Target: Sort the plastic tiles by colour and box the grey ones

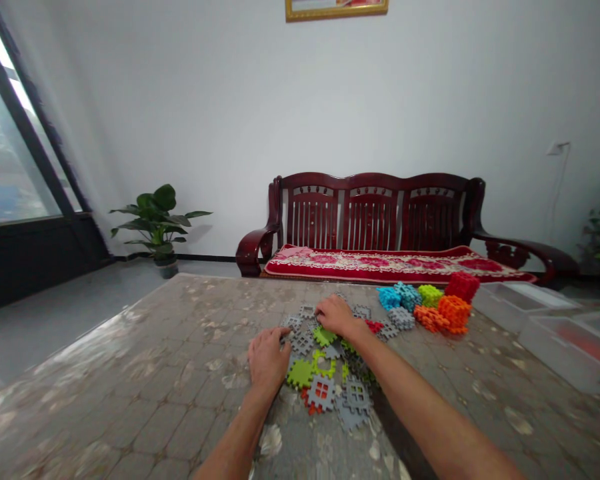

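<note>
Flat notched plastic pieces lie in a loose pile on the patterned tablecloth [205, 373]. Among them are a green piece [301, 373], a grey window piece [322, 392] and a grey lattice piece [357, 395]. My left hand [269, 357] is at the pile's left edge, its fingers curled round something dark that I cannot make out. My right hand [334, 315] reaches over the pile's far side, fingers bent down at the grey pieces; what its fingertips hold, if anything, is hidden.
Right of the pile stand stacks of blue [389, 298], orange [454, 313], red [463, 287] and grey [401, 319] pieces. Clear plastic bins [570, 350] sit at the table's right side. Behind the table is a wooden bench [370, 220]; a potted plant [163, 223] stands back left.
</note>
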`<state>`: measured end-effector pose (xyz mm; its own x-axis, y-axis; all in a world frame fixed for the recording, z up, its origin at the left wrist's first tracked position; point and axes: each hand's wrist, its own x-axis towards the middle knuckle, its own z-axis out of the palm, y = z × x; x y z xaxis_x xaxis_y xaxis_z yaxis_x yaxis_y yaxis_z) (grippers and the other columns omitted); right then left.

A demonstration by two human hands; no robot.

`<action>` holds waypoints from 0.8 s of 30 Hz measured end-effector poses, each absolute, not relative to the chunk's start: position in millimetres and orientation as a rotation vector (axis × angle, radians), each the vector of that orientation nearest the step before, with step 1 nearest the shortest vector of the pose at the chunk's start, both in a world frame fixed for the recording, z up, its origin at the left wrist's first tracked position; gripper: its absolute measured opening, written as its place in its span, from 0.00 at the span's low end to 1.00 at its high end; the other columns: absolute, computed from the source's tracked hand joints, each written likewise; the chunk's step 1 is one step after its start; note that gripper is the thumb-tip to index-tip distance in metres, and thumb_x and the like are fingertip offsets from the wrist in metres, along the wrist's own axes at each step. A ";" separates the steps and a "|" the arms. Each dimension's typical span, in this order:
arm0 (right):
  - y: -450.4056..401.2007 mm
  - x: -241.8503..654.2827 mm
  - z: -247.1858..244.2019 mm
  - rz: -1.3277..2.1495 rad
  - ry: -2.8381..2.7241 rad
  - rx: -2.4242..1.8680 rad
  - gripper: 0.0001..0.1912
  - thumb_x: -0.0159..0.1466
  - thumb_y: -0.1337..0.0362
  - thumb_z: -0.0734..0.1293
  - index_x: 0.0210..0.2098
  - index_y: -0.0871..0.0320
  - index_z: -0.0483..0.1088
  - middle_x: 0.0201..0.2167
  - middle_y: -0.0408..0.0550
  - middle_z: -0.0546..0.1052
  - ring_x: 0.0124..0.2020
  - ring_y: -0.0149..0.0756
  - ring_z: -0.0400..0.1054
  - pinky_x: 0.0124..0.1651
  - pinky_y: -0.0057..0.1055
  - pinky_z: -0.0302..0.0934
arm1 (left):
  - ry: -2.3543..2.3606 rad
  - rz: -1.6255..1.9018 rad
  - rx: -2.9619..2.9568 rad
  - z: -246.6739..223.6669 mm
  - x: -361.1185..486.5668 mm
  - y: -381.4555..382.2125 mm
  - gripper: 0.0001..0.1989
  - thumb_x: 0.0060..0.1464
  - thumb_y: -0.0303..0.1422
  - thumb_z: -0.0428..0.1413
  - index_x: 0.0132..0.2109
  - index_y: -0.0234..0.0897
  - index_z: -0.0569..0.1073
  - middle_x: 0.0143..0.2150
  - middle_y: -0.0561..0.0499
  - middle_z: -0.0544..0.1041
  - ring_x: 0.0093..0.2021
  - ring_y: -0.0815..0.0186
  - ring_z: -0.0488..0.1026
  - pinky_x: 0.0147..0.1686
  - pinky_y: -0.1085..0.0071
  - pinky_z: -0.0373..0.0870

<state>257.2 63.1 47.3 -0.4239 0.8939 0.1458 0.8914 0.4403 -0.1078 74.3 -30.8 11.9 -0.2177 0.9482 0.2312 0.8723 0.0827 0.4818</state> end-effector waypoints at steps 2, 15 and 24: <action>58.3 261.3 48.5 0.042 -2.516 -1.538 0.16 0.62 0.67 0.64 0.43 0.48 0.82 0.43 0.46 0.84 0.49 0.43 0.73 0.53 0.35 0.62 | 2.200 0.829 1.861 10.7 73.7 -30.2 0.16 0.58 0.29 0.55 0.52 0.40 0.79 0.54 0.44 0.80 0.58 0.55 0.73 0.63 0.57 0.60; 6.3 342.0 14.5 -0.128 -1.972 -1.628 0.21 0.66 0.63 0.61 0.57 0.57 0.73 0.57 0.55 0.75 0.59 0.48 0.65 0.63 0.44 0.57 | 1.924 1.321 1.578 -5.7 70.1 -18.6 0.18 0.59 0.26 0.54 0.56 0.32 0.73 0.53 0.40 0.78 0.46 0.62 0.78 0.54 0.64 0.71; -2.0 358.4 -26.6 0.273 -1.806 -1.506 0.27 0.65 0.51 0.57 0.55 0.59 0.73 0.57 0.58 0.75 0.60 0.49 0.68 0.64 0.47 0.58 | 1.827 1.175 1.628 2.4 72.0 -19.5 0.16 0.56 0.25 0.55 0.51 0.36 0.78 0.51 0.44 0.81 0.51 0.61 0.77 0.58 0.64 0.69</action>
<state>358.4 -2.0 -26.6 -0.0206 0.9131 0.4073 0.7516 0.2828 -0.5959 72.0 -19.5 2.4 -0.2231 0.9502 0.2176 0.5918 -0.0454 0.8048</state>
